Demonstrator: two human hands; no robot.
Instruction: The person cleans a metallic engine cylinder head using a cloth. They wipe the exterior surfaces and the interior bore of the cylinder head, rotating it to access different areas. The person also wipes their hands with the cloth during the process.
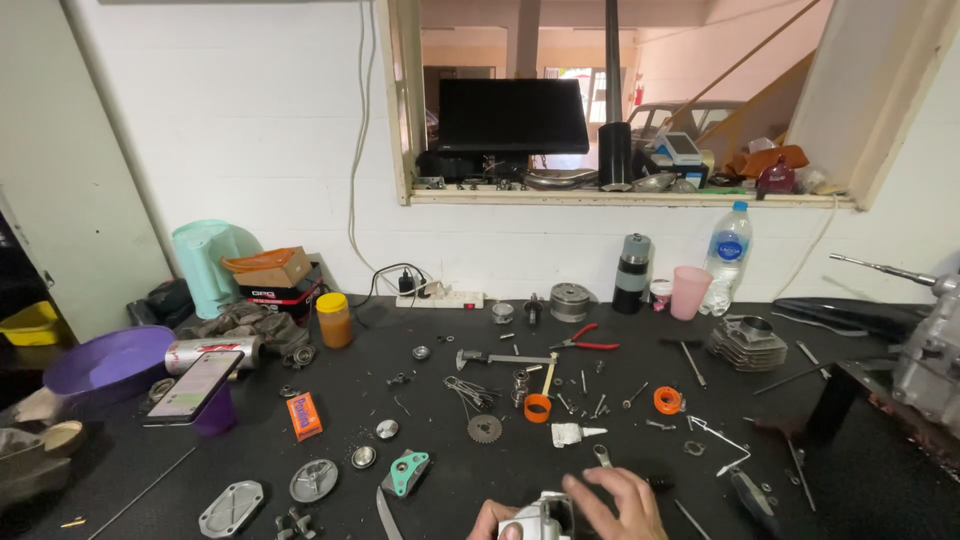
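Observation:
At the bottom edge, both my hands hold a small silver metal engine part. My left hand grips its near left side, with only the fingertips showing. My right hand lies over its right side, fingers curled on it. Just beyond the hands lie a small wrench and a white tube. A green gasket piece and a knife blade rest to the left on the black workbench.
Scattered on the bench are screws, a gear, orange rings, red pliers, a cylinder head, a phone, a purple bowl, an orange jar and a water bottle. An engine block stands at right.

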